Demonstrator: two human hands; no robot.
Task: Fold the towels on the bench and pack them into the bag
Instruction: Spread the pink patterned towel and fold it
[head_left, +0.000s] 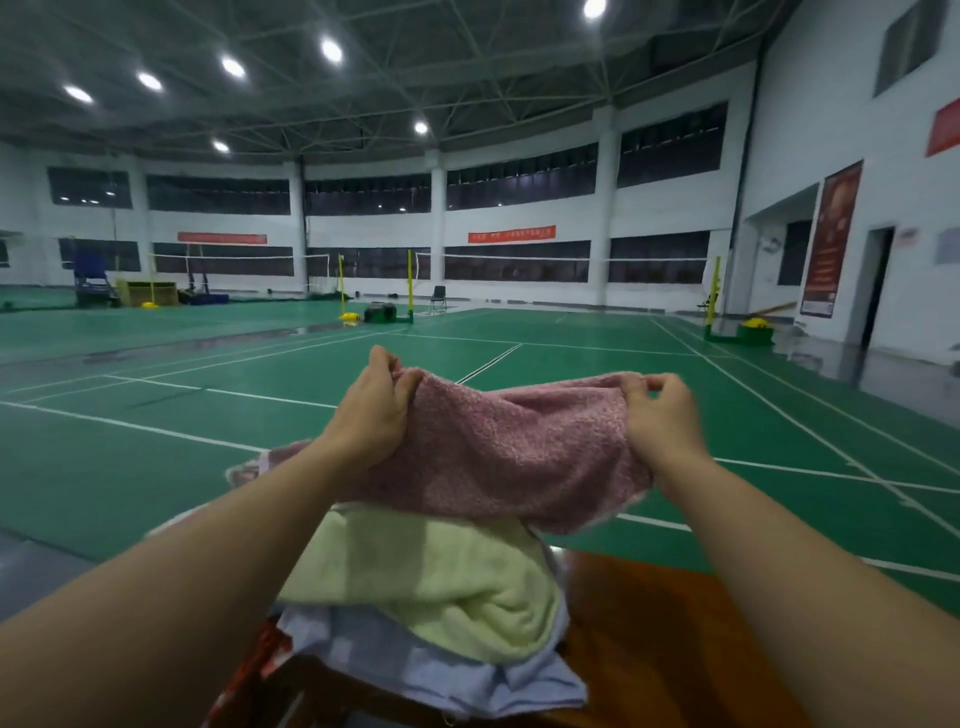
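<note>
Bench mostly hidden beneath towels; hands grip pink towel.

— Where does the one view sit?
— On my head; wide-angle, facing forward and slightly down; my hands close below, the worktop nearest, the green court floor stretching beyond.
</note>
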